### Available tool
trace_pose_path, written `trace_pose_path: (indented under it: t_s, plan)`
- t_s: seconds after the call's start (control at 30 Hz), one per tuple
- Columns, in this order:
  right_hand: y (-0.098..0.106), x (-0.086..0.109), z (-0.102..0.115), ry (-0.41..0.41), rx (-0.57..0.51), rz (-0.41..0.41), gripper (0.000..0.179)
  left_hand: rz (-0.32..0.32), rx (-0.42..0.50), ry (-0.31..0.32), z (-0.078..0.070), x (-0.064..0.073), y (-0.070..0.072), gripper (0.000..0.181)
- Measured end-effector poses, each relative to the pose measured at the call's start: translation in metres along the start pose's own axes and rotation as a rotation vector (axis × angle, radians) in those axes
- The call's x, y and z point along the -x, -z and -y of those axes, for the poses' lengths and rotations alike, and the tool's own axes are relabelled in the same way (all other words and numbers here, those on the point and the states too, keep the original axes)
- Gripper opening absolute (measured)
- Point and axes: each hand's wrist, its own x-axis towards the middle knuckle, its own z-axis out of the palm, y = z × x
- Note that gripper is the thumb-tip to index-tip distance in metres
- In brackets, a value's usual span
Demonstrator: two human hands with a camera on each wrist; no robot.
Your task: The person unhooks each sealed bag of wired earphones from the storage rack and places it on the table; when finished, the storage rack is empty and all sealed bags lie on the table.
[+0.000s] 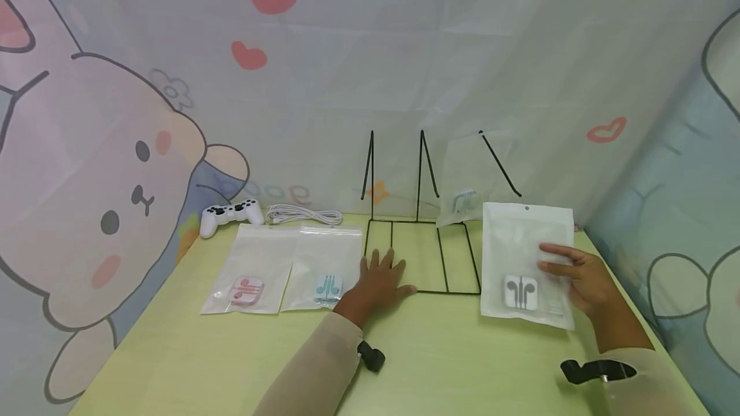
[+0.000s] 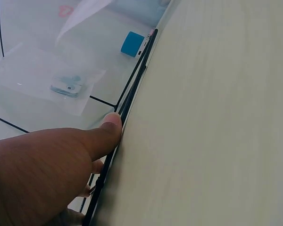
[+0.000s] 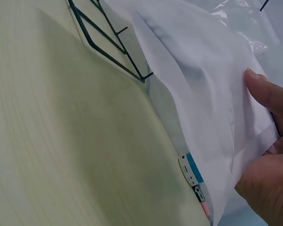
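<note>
My right hand [image 1: 586, 281] pinches the right edge of a white zip bag [image 1: 523, 236] that shows white earphones in a case [image 1: 521, 293]. The bag is held up in front of the right side of a black wire rack [image 1: 444, 255], above the table. With fingers spread, my left hand [image 1: 378, 284] rests on the rack's front left corner; in the left wrist view its thumb [image 2: 112, 123] lies at the front bar. Another clear bag [image 1: 459, 175] with earphones hangs from the rack's right prong [image 1: 502, 165]. The other two prongs are bare.
Left of the rack lie a bag with pink earphones [image 1: 246, 291] and a bag with teal earphones [image 1: 329, 288]. Behind them are a white game controller [image 1: 231, 212] and a coiled white cable [image 1: 303, 214]. A small blue-and-white item [image 2: 133, 44] stands beyond the rack. A printed cloth hangs behind.
</note>
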Motion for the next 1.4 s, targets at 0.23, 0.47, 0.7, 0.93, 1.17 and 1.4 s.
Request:
trace_pose_path:
  t_s: [0.23, 0.47, 0.7, 0.93, 1.17, 1.4]
  plan:
    - [0.012, -0.001, -0.006, -0.044, 0.019, 0.065, 0.042, -0.003, -0.011, -0.004, 0.001, -0.003, -0.002, 0.078]
    - [0.02, -0.006, -0.017, -0.155, 0.139, 0.023, 0.036, -0.005, -0.005, -0.003, 0.002, -0.004, -0.004, 0.078]
    - [0.022, -0.009, -0.027, -0.172, 0.226, -0.025, 0.033, 0.0, 0.008, 0.001, 0.002, -0.003, -0.004, 0.078]
    - [0.023, -0.01, -0.033, -0.183, 0.37, -0.083, 0.038, -0.002, 0.013, 0.0, 0.003, -0.003, -0.006, 0.078]
    - [0.022, -0.014, -0.032, -0.23, 0.511, -0.122, 0.07, 0.002, 0.04, -0.004, 0.003, -0.003, -0.005, 0.077]
    - [0.02, -0.021, -0.033, -0.251, 0.59, -0.162, 0.077, -0.004, 0.026, 0.0, 0.002, -0.002, -0.003, 0.078]
